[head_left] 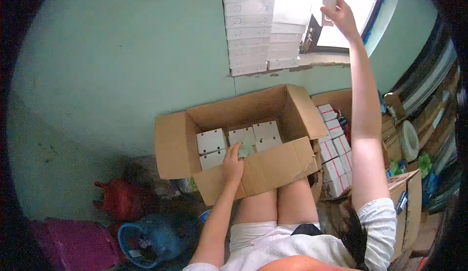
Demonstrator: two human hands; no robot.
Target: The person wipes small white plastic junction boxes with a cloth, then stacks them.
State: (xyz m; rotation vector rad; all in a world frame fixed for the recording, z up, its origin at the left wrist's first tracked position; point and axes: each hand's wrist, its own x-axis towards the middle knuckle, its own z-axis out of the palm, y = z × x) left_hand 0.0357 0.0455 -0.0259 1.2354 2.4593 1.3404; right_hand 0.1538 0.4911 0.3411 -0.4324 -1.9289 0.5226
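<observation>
My right hand (pixel 342 18) is raised high at the window, its fingers closed around a small flat box (pixel 330 2), greyish against the light, with a round mark on its face. My left hand (pixel 233 167) reaches over the front flap of a large open cardboard carton (pixel 239 110), fingers stretched out and partly hidden at its edge. Inside, several white boxes (pixel 211 141) with dark spots sit in rows. Beside my left fingertips is a pale green patch (pixel 246 148), too blurred to name.
Tall stacks of white boxes (pixel 248 27) stand against the wall by the window (pixel 341 34). Right of the carton, another carton holds white boxes with red bands (pixel 335 149). A blue bin (pixel 134 244), a red bag-like thing (pixel 117 200) and a purple container (pixel 73 244) sit lower left.
</observation>
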